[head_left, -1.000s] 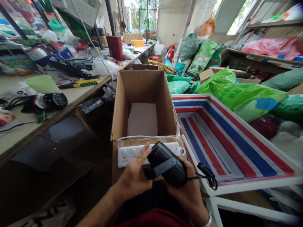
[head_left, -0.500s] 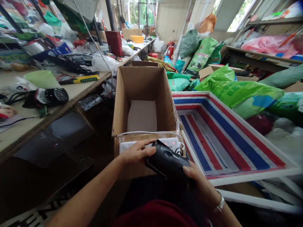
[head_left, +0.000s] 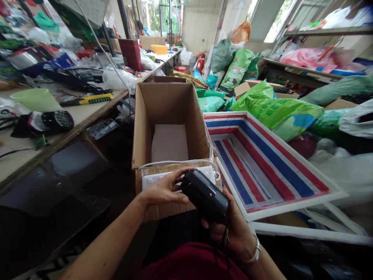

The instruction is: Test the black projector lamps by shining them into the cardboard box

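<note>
I hold a black rounded lamp housing (head_left: 205, 196) in both hands, just above my lap. My right hand (head_left: 231, 229) cradles it from below, and its black cord hangs down past my wrist. My left hand (head_left: 164, 188) grips its near-left end with fingers over the top. Right behind the lamp lies a white power strip (head_left: 154, 179) with a lit red switch, resting on the near flap of an open cardboard box (head_left: 145, 116). The box holds a white sheet at its bottom.
A red, white and blue striped bin (head_left: 262, 163) stands to the right, with green sacks (head_left: 276, 111) behind it. A long workbench (head_left: 72, 120) on the left carries another black lamp (head_left: 55, 120), a green bowl (head_left: 35, 99), a yellow tool and cables.
The lamp has turned in my hands, its cord now hanging below my right wrist instead of out to the right. The view has shifted slightly to the right.
</note>
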A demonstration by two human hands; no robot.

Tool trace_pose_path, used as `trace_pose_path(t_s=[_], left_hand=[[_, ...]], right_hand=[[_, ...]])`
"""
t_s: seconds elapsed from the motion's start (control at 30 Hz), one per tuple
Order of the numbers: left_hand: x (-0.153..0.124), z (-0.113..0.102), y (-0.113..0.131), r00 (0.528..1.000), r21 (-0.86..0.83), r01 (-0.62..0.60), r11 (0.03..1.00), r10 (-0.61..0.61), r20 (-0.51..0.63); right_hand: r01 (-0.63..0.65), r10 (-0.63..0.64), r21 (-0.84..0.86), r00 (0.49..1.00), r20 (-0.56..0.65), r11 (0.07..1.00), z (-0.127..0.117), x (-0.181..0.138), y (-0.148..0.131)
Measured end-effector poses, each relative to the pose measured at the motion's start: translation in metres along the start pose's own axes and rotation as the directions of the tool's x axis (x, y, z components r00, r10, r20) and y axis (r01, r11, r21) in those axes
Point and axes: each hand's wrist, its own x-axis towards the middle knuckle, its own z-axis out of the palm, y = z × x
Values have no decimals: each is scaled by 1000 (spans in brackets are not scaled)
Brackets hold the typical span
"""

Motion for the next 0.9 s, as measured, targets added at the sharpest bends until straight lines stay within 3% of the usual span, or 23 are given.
trace_pose_path(t_s=[0.1, 0.17, 0.27, 0.33, 0.4, 0.47, 0.53, 0.6, 0.7, 0.8, 0.9], left_hand=[[0, 2, -6, 991, -22, 26, 999, -28, -132], [0, 2, -11, 980, -10, 64, 998, -65, -187], [2, 1, -15, 961, 60, 103, 993, -84, -263], [3, 2, -15, 954, 54, 102, 993, -83, -288], [4, 4, -13, 960, 19, 93, 996, -84, -268], [4, 10, -11, 964, 2, 87, 996, -83, -252], [2, 19, -10, 953, 76, 58, 995, -33, -302], [-3, 29, -10, 907, 256, 1, 967, 107, -408], [-10, 41, -13, 773, 594, -91, 799, 433, -464], [-13, 46, -16, 650, 816, -104, 568, 660, -376], [-13, 48, -19, 613, 880, -60, 470, 713, -339]], right_hand=[[-14, 12, -55, 999, -40, 998, 0, 0, 1], [51, -74, -129, 980, -184, 990, -1, 0, 2], [205, -343, -352, 854, -392, 913, -8, -4, 4], [261, -475, -542, 826, -302, 799, -12, -8, 5], [333, -570, -715, 814, -110, 614, -14, -11, 5], [376, -664, -839, 747, 24, 393, -12, -12, 3], [369, -756, -901, 650, 75, 229, -6, -11, 3], [354, -834, -927, 544, 96, 124, 0, -9, 4], [347, -896, -937, 429, 114, 47, 5, -8, 7], [396, -883, -916, 450, 135, 62, 4, -7, 10], [388, -871, -916, 480, 107, 101, 1, -7, 10]])
